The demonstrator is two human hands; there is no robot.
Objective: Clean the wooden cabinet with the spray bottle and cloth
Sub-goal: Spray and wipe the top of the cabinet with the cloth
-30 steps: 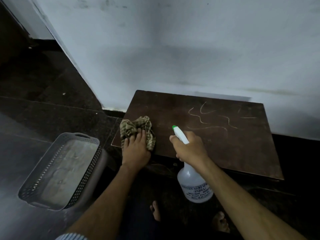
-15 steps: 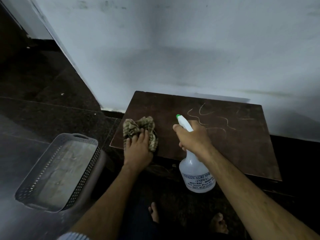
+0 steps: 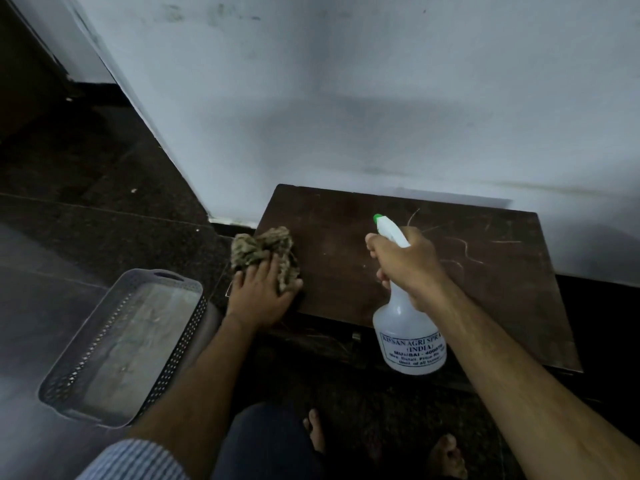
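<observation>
A low dark wooden cabinet point(image 3: 346, 237) stands against the white wall, its top marked with pale squiggly lines on the right half. My left hand point(image 3: 258, 292) presses flat on a crumpled tan patterned cloth point(image 3: 265, 251) at the top's front left corner. My right hand point(image 3: 405, 265) grips the neck of a translucent white spray bottle point(image 3: 408, 337) with a white head and green nozzle tip, held above the cabinet's front edge. The nozzle points away from me toward the wall.
A grey perforated plastic basket point(image 3: 69, 375) sits on the dark floor to the left of the cabinet. The white wall point(image 3: 381, 116) rises right behind the cabinet. My bare feet point(image 3: 315, 434) are on the floor below the cabinet's front edge.
The right hand has lifted the spray bottle up and further over the cabinet top, toward the marks. The left hand stays on the cloth at the left corner.
</observation>
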